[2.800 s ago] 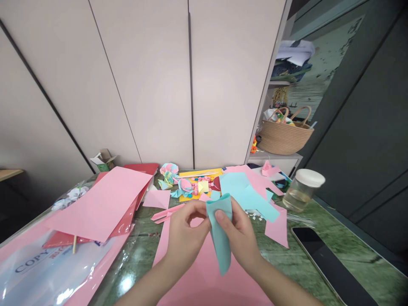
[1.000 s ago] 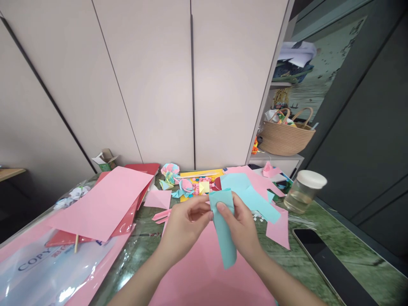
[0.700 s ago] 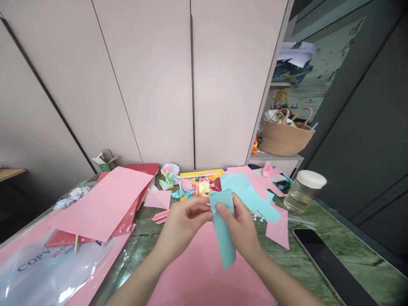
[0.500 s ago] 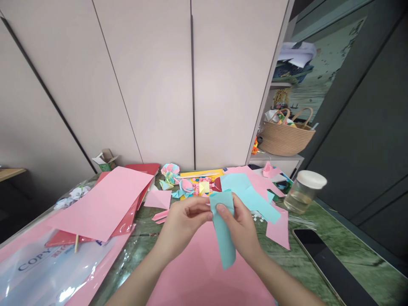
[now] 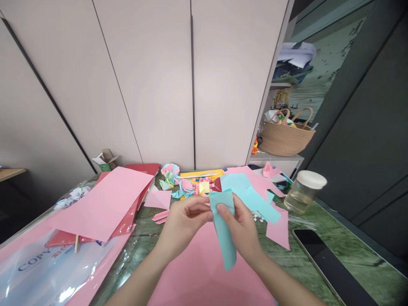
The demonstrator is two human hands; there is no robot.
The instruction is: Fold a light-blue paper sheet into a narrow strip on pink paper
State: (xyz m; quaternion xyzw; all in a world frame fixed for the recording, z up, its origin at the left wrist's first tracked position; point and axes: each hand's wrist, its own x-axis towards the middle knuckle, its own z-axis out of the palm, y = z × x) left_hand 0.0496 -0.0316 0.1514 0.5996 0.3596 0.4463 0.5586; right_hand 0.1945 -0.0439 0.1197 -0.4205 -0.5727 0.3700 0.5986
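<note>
Fold/roll step in hand, by the look of it: blue paper (image 5: 225, 242) held btwn both hands, above pink sheet (image 5: 204, 282).
R hand (image 5: 244, 229) pinches it, thumb flat on front, fingers behind; L hand (image 5: 182, 223) has fingertips at left edge, partly hidden, so can't tell if they pinch. Next move prob. calls for a steady R thumb & light L touch, so layers don't slip. Green table (image 5: 346, 227) holds phone (image 5: 323, 257) & lidded jar (image 5: 302, 196) at right, plastic bag (image 5: 38, 276) at left; cabinet doors (image 5: 153, 85) behind, basket (image 5: 285, 139) on side shelf.
</note>
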